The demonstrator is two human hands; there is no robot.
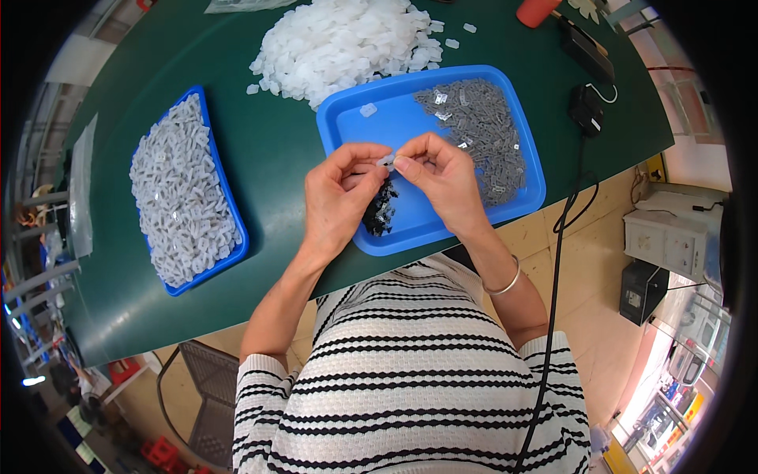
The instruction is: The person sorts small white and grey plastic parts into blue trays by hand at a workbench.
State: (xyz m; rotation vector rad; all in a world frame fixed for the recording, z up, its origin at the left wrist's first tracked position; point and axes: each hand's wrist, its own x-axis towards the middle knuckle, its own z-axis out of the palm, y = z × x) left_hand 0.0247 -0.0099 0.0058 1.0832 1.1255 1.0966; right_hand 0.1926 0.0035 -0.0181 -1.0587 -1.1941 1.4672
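Note:
Above a blue tray (430, 225), my left hand (339, 189) and my right hand (444, 180) meet, both closed in a pinch. Between their fingertips is a small whitish translucent piece (386, 161), its exact shape partly covered by the fingers. Many small grey metal-looking parts (482, 130) fill the tray's right side. A little pile of black bits (381, 215) lies in the tray beside my left hand. One loose white translucent piece (368, 110) rests near the tray's far left corner.
A big heap of white translucent pieces (339, 47) lies on the green table (276, 142) behind the tray. At the left stands a second blue tray (237, 251), heaped with small pale parts (178, 189). A black cable (562, 261) runs down on the right; a chair (213, 395) stands lower left.

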